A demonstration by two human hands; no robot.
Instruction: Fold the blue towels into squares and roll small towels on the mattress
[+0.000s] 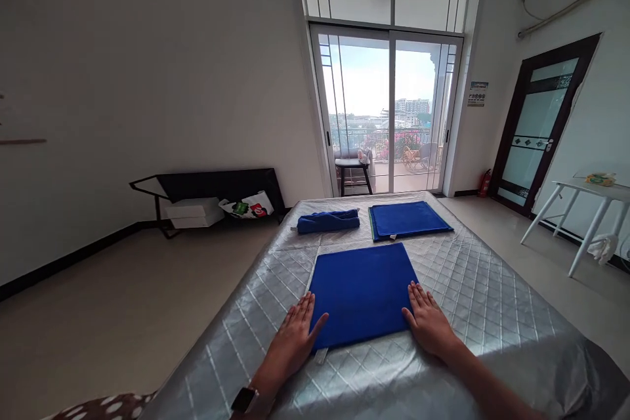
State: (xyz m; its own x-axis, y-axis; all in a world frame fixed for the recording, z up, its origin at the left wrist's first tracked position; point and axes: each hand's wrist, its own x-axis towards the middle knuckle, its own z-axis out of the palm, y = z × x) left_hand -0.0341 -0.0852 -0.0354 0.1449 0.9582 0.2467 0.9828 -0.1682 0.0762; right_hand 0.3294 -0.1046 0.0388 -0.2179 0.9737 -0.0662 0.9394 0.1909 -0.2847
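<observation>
A blue cloth [363, 292], folded into a flat rectangle, lies on the silver quilted mattress cover [275, 289], with a small white tag at its near left corner. My left hand [294, 335] rests at the cloth's left edge, fingers stretched out and thumb spread onto the cloth. At the right edge lies my right hand [427, 317], flat with its fingers extended and the thumb touching the cloth. Behind it, a stack of flat blue cloths [409, 219] sits at the right, and a rolled or bunched blue cloth [328, 221] at the left.
Sliding glass doors [391, 111] stand beyond the bed, with a dark stool [353, 164] near them. A black rack [221, 185] holding a white box [193, 210] is at the left wall. At the right are a white table [593, 189] and a brown-framed door [541, 125].
</observation>
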